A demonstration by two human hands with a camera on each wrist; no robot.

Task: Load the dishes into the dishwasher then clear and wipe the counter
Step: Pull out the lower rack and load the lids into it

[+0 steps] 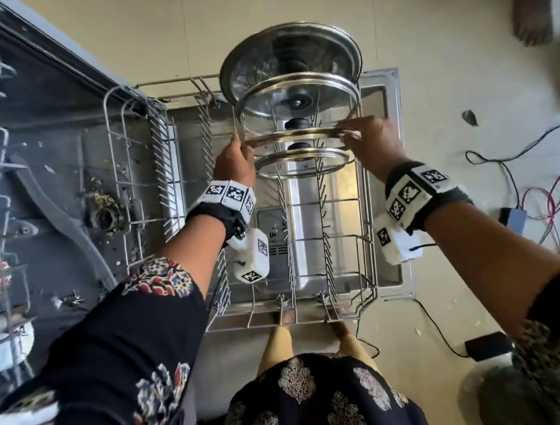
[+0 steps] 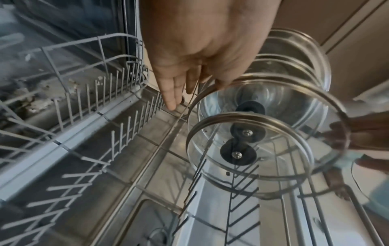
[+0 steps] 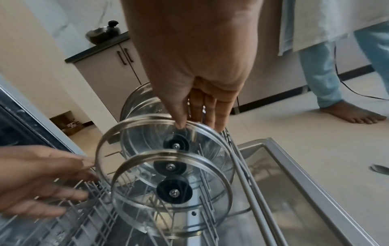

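While both hands (image 1: 300, 153) pinch its steel rim, the glass lid (image 1: 294, 137) stands upright.

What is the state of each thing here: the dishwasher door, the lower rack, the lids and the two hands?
Dishwasher door: open, lying flat.
Lower rack: pulled out over the door, near half bare.
Small lid: standing on edge between the prongs, nearest the person.
Middle lid: on edge, held at both sides of its rim.
Far lids: standing on edge.
Left hand: pinches the middle lid's rim.
Right hand: holds the opposite rim.
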